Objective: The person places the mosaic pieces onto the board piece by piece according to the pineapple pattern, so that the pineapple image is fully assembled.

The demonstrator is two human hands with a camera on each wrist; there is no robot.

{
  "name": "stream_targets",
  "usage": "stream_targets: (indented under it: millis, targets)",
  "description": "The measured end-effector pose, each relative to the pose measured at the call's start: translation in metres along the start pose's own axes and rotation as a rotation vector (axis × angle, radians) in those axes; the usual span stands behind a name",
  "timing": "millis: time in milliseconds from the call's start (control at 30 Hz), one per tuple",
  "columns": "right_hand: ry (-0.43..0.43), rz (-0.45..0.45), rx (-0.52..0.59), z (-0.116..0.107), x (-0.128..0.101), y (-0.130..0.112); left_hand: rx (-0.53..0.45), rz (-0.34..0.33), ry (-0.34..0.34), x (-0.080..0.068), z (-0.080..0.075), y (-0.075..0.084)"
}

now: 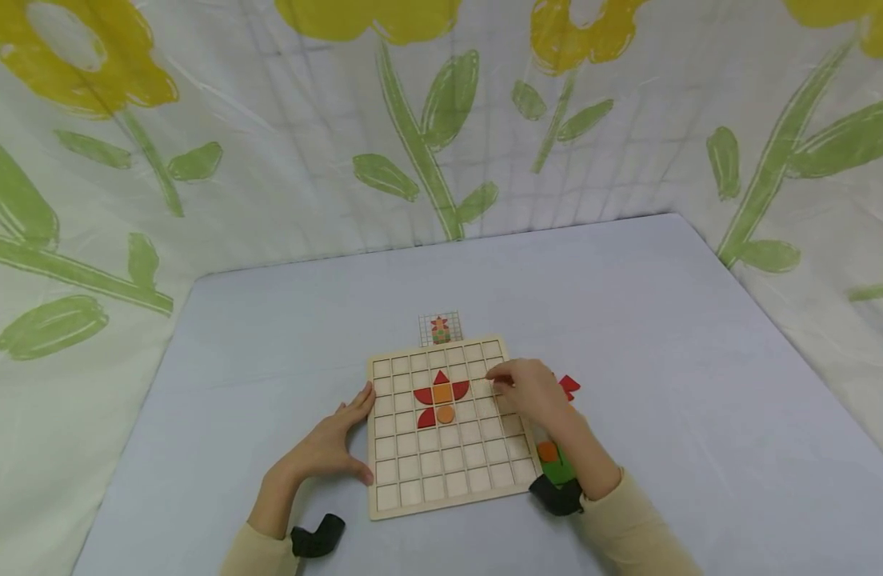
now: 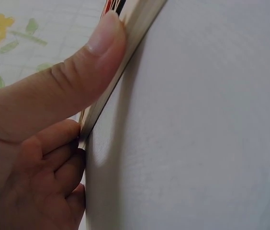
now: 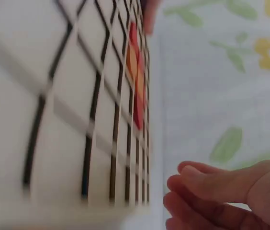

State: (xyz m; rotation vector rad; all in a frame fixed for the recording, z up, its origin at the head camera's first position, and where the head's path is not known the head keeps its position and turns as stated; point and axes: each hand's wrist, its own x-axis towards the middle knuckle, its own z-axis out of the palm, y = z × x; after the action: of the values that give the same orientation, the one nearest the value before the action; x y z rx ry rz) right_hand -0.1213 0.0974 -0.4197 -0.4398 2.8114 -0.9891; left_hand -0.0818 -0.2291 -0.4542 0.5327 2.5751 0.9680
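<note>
A pale wooden grid board point(image 1: 452, 484) lies on the table. Near its middle are a red triangle point(image 1: 441, 377), an orange square point(image 1: 442, 393), an orange circle point(image 1: 445, 414) and several red quarter-circle pieces point(image 1: 426, 418). My left hand point(image 1: 329, 444) rests along the board's left edge, fingers spread, its thumb point(image 2: 107, 36) against the rim in the left wrist view. Over the right part of the board hovers my right hand point(image 1: 528, 392). Its fingers are loosely bent, thumb close to the fingertips point(image 3: 190, 172), and no piece shows between them.
A small pattern card point(image 1: 439, 328) lies beyond the board's far edge. Right of the board are loose red pieces point(image 1: 569, 386), an orange circle point(image 1: 548, 452) and green pieces point(image 1: 557, 470), partly covered by my right arm. A flowered curtain point(image 1: 305, 160) hangs behind the table.
</note>
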Motion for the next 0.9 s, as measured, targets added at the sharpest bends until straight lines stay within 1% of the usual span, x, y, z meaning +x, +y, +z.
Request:
stream_targets:
  millis: [133,200,267,400,633,900]
  targets:
    - [0.004,0.056,-0.023,-0.024,-0.004,0.032,0.002,0.001,0.001,0.000,-0.001,0.000]
    - [0.000,0.111,-0.029,-0.033,-0.008,0.045,0.002,0.001,0.001,0.000,-0.001,0.000]
    - [-0.008,0.169,-0.033,-0.038,-0.011,0.055,0.003,0.003,0.001,0.000,-0.001,0.000]
    - [-0.020,0.234,-0.026,-0.045,-0.018,0.067,0.001,0.005,0.004,0.000,-0.001,0.000]
    - [-0.019,0.262,-0.020,-0.047,-0.022,0.074,-0.010,0.003,0.001,-0.001,0.000,-0.001]
    - [-0.026,0.244,-0.064,-0.045,-0.021,0.077,-0.001,0.003,0.008,-0.001,0.000,0.000]
